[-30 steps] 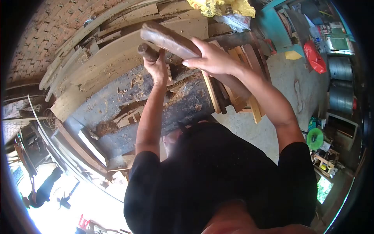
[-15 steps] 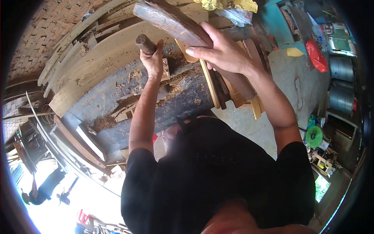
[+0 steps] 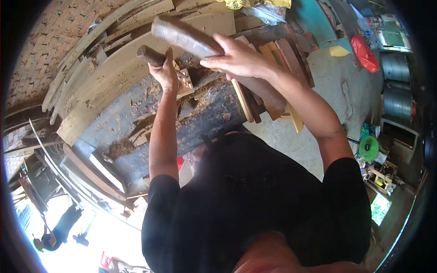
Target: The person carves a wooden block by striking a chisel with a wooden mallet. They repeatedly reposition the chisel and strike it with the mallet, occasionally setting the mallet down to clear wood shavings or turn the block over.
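My left hand [image 3: 165,76] is closed around the round wooden handle of a chisel [image 3: 150,55]; its lower end is hidden behind the hand. Beside this hand lies a small pale piece of wood [image 3: 185,83] with shavings on it. My right hand [image 3: 241,58] grips a thick, dark wooden mallet [image 3: 184,37], shaped like a squared club. Its broad end hangs above and to the right of the chisel handle, apart from it. The mallet's rounder end reaches back under my right forearm. Below both hands is a dark, worn workbench [image 3: 200,119] strewn with wood chips.
Several boards [image 3: 291,59] stand at the bench's right end. Long curved planks [image 3: 98,93] lie along its far side, near a brick wall [image 3: 41,50]. On the right are a green fan [image 3: 368,148] and a red bag [image 3: 364,53]. Another person [image 3: 61,227] is outside at lower left.
Both hands have shifted left, carrying the chisel and mallet with them. The chisel handle now leans further left, and more of the pale wood piece shows.
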Tool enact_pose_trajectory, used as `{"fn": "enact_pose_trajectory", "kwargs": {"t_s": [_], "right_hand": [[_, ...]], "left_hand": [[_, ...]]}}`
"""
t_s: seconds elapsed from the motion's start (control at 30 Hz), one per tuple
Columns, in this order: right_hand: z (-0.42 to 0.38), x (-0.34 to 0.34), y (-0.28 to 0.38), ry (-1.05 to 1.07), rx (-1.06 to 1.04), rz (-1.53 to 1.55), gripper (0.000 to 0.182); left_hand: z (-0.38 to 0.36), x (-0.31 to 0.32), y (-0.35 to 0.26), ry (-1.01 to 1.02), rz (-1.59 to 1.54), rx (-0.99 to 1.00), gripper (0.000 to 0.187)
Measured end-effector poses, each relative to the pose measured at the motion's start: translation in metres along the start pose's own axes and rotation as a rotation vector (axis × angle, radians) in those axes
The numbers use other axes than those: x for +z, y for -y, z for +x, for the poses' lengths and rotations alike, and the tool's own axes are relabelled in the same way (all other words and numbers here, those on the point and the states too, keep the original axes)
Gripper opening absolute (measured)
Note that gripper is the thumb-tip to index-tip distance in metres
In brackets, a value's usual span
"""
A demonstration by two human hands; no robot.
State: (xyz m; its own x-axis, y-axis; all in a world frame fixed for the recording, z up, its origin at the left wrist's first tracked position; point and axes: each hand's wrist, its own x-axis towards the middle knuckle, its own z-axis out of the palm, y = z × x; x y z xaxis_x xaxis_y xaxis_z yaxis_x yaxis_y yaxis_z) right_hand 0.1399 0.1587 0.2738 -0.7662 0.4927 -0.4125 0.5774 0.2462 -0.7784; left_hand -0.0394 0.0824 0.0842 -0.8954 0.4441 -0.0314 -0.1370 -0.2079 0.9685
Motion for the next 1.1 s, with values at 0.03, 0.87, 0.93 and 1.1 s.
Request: {"fn": "enact_pose_trajectory", "kwargs": {"t_s": [0.03, 0.87, 0.93, 1.1], "right_hand": [[-0.001, 0.001, -0.004, -0.051, -0.073, 0.025, 0.058], [-0.136, 0.092, -0.097, -0.486, -0.640, -0.208, 0.046], [-0.137, 0.103, -0.101, -0.416, -0.383, -0.397, 0.045], [-0.156, 0.128, -0.121, -0.518, -0.116, -0.057, 0.058]], "left_hand": [[0.003, -0.004, 0.004, 0.012, -0.043, -0.018, 0.031], [-0.123, -0.022, 0.002, 0.325, 0.247, 0.468, 0.034], [-0.125, -0.026, 0.005, 0.331, 0.239, 0.465, 0.033], [-0.125, -0.042, 0.007, 0.434, 0.209, 0.474, 0.029]]}}
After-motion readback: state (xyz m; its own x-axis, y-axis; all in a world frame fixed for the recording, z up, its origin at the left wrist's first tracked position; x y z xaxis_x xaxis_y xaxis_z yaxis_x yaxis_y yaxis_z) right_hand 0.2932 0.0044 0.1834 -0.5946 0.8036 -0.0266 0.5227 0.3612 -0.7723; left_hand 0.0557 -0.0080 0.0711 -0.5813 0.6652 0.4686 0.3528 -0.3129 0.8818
